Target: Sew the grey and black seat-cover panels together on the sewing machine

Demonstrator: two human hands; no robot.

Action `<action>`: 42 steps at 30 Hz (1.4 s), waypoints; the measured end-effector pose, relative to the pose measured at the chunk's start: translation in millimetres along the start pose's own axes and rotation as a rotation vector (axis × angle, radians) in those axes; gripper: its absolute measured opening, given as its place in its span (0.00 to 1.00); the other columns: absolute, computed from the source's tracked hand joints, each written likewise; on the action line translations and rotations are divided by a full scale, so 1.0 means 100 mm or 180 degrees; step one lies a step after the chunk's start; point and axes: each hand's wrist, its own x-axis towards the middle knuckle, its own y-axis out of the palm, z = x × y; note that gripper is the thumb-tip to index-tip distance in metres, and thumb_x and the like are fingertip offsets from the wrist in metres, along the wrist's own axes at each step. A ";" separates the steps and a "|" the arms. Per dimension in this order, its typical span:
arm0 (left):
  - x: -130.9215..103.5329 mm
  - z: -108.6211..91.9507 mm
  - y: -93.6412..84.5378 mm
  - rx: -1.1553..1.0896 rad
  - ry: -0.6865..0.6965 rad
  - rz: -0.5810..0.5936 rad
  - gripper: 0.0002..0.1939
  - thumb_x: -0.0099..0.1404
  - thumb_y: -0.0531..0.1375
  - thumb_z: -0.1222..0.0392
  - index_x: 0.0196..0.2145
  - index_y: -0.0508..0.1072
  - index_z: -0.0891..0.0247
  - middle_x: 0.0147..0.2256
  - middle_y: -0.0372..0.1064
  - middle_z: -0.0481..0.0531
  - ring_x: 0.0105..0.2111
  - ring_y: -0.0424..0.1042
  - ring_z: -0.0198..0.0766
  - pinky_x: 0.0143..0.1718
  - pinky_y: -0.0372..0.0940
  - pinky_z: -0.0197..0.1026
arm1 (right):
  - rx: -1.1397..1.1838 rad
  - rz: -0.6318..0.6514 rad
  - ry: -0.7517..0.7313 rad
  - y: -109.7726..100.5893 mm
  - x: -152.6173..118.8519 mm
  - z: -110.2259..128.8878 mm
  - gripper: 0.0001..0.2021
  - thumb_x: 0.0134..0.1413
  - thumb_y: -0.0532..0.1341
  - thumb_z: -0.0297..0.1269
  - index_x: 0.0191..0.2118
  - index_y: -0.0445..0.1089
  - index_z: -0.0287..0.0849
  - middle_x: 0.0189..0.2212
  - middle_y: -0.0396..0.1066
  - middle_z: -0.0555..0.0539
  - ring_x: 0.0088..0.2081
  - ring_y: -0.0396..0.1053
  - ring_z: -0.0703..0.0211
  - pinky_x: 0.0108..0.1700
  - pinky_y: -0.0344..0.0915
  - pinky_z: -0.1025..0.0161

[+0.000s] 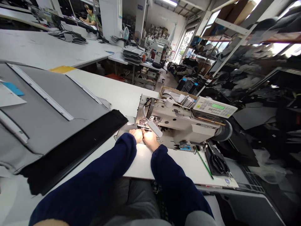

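Both hands are together under the head of an industrial sewing machine (178, 117), close to its needle area. My left hand (136, 135) has its fingers curled in, and my right hand (150, 140) is bent beside it with the fingertips meeting. Whatever lies between the fingers is too small or hidden to make out. A lamp with a white body (154, 128) lights the spot from just above my right hand. To the left lies a large grey fabric panel (63, 103) with white strips on it and a black fabric edge (77, 153), apart from both hands.
Behind the machine stands a cardboard box (163, 91) of odds and ends. A control panel (215, 106) sits on top of the machine. Black-handled scissors (217, 161) and a green stick (204, 163) lie at the table's right. Crowded shelves line the right; a person (90, 18) sits far back.
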 end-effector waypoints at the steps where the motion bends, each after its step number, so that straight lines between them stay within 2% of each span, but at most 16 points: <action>1: -0.01 0.02 -0.02 0.0028 -0.0018 0.0012 0.19 0.67 0.48 0.57 0.47 0.73 0.66 0.43 0.71 0.64 0.38 0.72 0.51 0.39 0.63 0.50 | -0.0032 0.0010 0.0006 0.00 0.02 0.01 0.18 0.58 0.52 0.29 0.53 0.68 0.35 0.34 0.76 0.41 0.38 0.73 0.53 0.45 0.63 0.61; 4: -0.08 0.09 -0.10 0.0127 0.0007 0.0046 0.20 0.67 0.47 0.54 0.51 0.71 0.58 0.47 0.69 0.61 0.39 0.72 0.52 0.39 0.63 0.51 | -0.0103 -0.0006 0.0051 -0.02 0.00 0.01 0.18 0.54 0.54 0.28 0.51 0.68 0.37 0.34 0.75 0.41 0.38 0.73 0.53 0.43 0.64 0.61; 7: -0.15 0.12 -0.16 0.0185 0.0026 0.0059 0.20 0.67 0.47 0.52 0.51 0.71 0.52 0.47 0.68 0.60 0.40 0.72 0.54 0.40 0.63 0.53 | -0.0138 -0.0081 0.0164 -0.03 -0.09 -0.03 0.22 0.52 0.54 0.27 0.54 0.64 0.38 0.39 0.74 0.41 0.42 0.71 0.53 0.44 0.64 0.61; 11: -0.12 0.00 -0.12 0.0178 -0.0006 0.0050 0.21 0.68 0.46 0.53 0.47 0.73 0.59 0.46 0.69 0.61 0.42 0.71 0.55 0.42 0.63 0.53 | -0.0179 -0.0144 0.0360 -0.07 -0.17 -0.17 0.20 0.52 0.52 0.25 0.51 0.66 0.37 0.44 0.72 0.38 0.45 0.69 0.51 0.43 0.64 0.62; 14: -0.06 -0.13 -0.06 0.0140 -0.0024 0.0043 0.20 0.68 0.46 0.54 0.46 0.73 0.61 0.45 0.70 0.62 0.42 0.72 0.53 0.42 0.62 0.52 | -0.0198 -0.0076 0.0442 -0.13 -0.21 -0.31 0.15 0.52 0.52 0.25 0.44 0.69 0.37 0.40 0.73 0.39 0.43 0.70 0.51 0.40 0.63 0.63; 17: -0.04 -0.18 -0.06 0.0092 -0.0081 0.0047 0.22 0.69 0.43 0.51 0.45 0.73 0.63 0.44 0.71 0.63 0.41 0.72 0.53 0.42 0.62 0.51 | -0.0198 0.0027 0.0392 -0.18 -0.31 -0.35 0.13 0.50 0.53 0.24 0.41 0.69 0.37 0.35 0.74 0.39 0.38 0.71 0.53 0.35 0.61 0.64; 20: -0.06 -0.14 -0.11 0.0030 -0.0107 0.0126 0.27 0.69 0.40 0.44 0.45 0.73 0.60 0.42 0.72 0.63 0.40 0.72 0.53 0.41 0.63 0.51 | -0.0150 0.0160 0.0164 -0.19 -0.46 -0.20 0.12 0.50 0.52 0.23 0.39 0.68 0.38 0.31 0.75 0.41 0.32 0.71 0.56 0.32 0.59 0.65; 22: -0.07 -0.09 -0.13 0.0020 -0.0093 0.0179 0.27 0.68 0.41 0.43 0.46 0.73 0.59 0.43 0.72 0.63 0.40 0.72 0.53 0.40 0.63 0.51 | -0.0089 0.0251 -0.0021 -0.18 -0.54 -0.03 0.12 0.51 0.51 0.24 0.39 0.68 0.39 0.30 0.74 0.42 0.30 0.71 0.57 0.30 0.58 0.65; 26: -0.06 -0.02 -0.14 0.0083 -0.0074 0.0286 0.19 0.64 0.50 0.54 0.50 0.70 0.57 0.44 0.72 0.61 0.40 0.72 0.51 0.40 0.64 0.49 | 0.0012 0.0315 -0.0162 -0.17 -0.58 0.27 0.13 0.50 0.52 0.25 0.41 0.67 0.38 0.30 0.74 0.41 0.27 0.70 0.56 0.29 0.58 0.63; 28: -0.06 0.00 -0.14 0.0125 -0.0077 0.0328 0.20 0.61 0.51 0.61 0.51 0.69 0.56 0.43 0.72 0.60 0.39 0.73 0.50 0.39 0.65 0.48 | 0.0052 0.0300 -0.0168 -0.17 -0.57 0.36 0.12 0.50 0.52 0.25 0.41 0.67 0.37 0.29 0.74 0.41 0.26 0.69 0.56 0.29 0.57 0.63; 31: -0.09 0.03 -0.14 0.0192 -0.0101 0.0269 0.21 0.59 0.52 0.65 0.50 0.69 0.61 0.43 0.71 0.61 0.40 0.72 0.52 0.39 0.65 0.50 | 0.0122 0.0226 -0.0239 -0.16 -0.59 0.42 0.12 0.51 0.52 0.25 0.41 0.68 0.37 0.28 0.73 0.42 0.26 0.68 0.57 0.29 0.56 0.63; 34: -0.16 0.12 -0.17 0.0220 -0.0136 0.0149 0.15 0.58 0.52 0.66 0.41 0.73 0.67 0.43 0.69 0.65 0.40 0.72 0.54 0.40 0.65 0.51 | 0.0195 0.0074 -0.0339 -0.15 -0.61 0.40 0.13 0.55 0.51 0.25 0.44 0.67 0.40 0.30 0.72 0.44 0.28 0.67 0.59 0.30 0.56 0.64; 36: -0.20 0.22 -0.21 0.0156 -0.0108 0.0092 0.11 0.59 0.52 0.66 0.35 0.73 0.68 0.40 0.69 0.65 0.39 0.72 0.53 0.39 0.65 0.50 | 0.0218 -0.0092 -0.0314 -0.15 -0.58 0.34 0.13 0.59 0.48 0.26 0.45 0.67 0.41 0.35 0.72 0.43 0.34 0.67 0.58 0.33 0.57 0.64; 40: -0.29 0.38 -0.29 -0.0251 0.0249 0.0003 0.13 0.64 0.48 0.62 0.31 0.71 0.64 0.36 0.69 0.57 0.36 0.70 0.42 0.40 0.65 0.44 | 0.0316 -0.0576 -0.0296 -0.14 -0.41 0.13 0.15 0.64 0.47 0.33 0.51 0.65 0.40 0.49 0.67 0.40 0.50 0.63 0.54 0.47 0.57 0.59; 42: -0.35 0.39 -0.30 -0.0498 0.0545 -0.0027 0.13 0.64 0.47 0.61 0.29 0.70 0.63 0.38 0.68 0.54 0.37 0.69 0.37 0.43 0.64 0.39 | 0.0421 -0.0718 -0.0421 -0.12 -0.33 0.06 0.17 0.65 0.47 0.34 0.55 0.62 0.39 0.52 0.65 0.40 0.53 0.60 0.54 0.53 0.55 0.58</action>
